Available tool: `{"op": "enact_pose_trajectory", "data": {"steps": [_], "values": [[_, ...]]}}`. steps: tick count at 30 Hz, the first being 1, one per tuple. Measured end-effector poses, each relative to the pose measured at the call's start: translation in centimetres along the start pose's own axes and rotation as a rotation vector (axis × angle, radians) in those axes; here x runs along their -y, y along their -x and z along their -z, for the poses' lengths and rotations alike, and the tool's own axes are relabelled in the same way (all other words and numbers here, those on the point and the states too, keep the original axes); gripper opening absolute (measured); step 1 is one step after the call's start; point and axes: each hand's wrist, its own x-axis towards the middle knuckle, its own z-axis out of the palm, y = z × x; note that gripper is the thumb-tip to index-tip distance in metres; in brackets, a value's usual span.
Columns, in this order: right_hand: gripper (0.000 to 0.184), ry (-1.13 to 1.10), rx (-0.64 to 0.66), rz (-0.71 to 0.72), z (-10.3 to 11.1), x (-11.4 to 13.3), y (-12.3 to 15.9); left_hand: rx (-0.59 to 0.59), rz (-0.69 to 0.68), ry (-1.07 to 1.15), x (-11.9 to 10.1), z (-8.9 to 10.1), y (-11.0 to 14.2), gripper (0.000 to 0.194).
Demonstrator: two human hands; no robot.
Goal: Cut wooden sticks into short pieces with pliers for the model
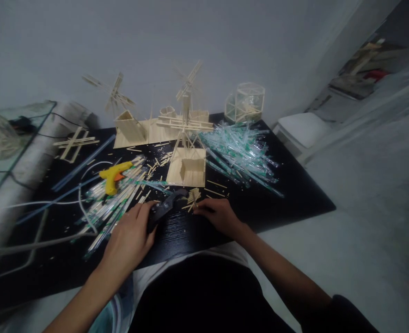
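My left hand [131, 236] is closed around a black cutter tool [164, 206] that points toward the middle of the black table [287, 194]. My right hand [218, 216] rests on the table just right of it, fingers pinched on a thin wooden stick [193, 199] among short cut sticks. Directly behind the hands stands a small open box of sticks [186, 167] with a windmill model [186, 99] rising from it.
A yellow glue gun [113, 175] lies left on wrapped sticks [116, 203]. Green-printed clear wrappers [239, 152] are heaped on the right. A second windmill [116, 95], flat stick panels, a clear hexagonal box [247, 101] and a white cable [82, 208] crowd the back and left.
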Motion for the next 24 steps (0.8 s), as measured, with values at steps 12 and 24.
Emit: {"op": "enact_pose_trajectory", "data": {"steps": [12,24], "values": [[0.006,0.064,0.006,0.012,0.1,0.0,-0.1,0.111,-0.023,-0.282,-2.7,0.3,-0.3,0.039],[0.023,0.177,0.014,0.042,0.1,-0.4,0.0,0.104,-0.045,-0.202,-4.2,-0.3,-0.5,0.047]]}}
